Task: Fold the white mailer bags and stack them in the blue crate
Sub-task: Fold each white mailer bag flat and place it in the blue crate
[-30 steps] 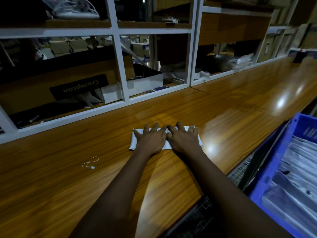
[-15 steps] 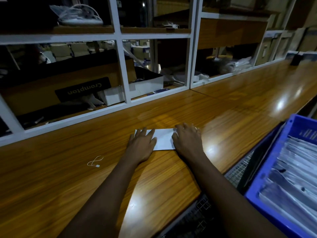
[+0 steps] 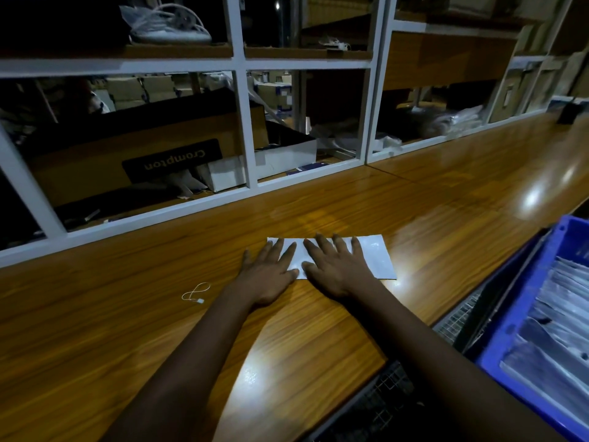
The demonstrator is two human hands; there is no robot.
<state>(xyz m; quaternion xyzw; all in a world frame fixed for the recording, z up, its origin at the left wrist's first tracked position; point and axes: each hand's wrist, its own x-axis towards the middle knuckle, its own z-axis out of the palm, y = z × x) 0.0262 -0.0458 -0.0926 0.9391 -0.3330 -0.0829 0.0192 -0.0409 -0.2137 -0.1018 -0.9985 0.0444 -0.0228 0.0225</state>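
Observation:
A folded white mailer bag [image 3: 376, 258] lies flat on the wooden counter [image 3: 127, 330] in the middle of the view. My left hand [image 3: 271, 272] rests on its left end with fingers straight and spread. My right hand [image 3: 338, 266] presses flat on its middle, fingers spread; the bag's right end shows past it. The blue crate [image 3: 516, 333] stands low at the right, below the counter's edge, with several folded white bags stacked in it.
White-framed shelving [image 3: 245, 129] runs along the back of the counter, holding a brown "Crompton" box [image 3: 165, 154] and other cartons. A small white string tag [image 3: 196, 293] lies on the counter left of my hands. A dark wire mesh [image 3: 382, 403] sits below the counter edge.
Both hands went from curled at the bag's ends to flat and spread on top of it. The bag now shows longer, with its right end uncovered.

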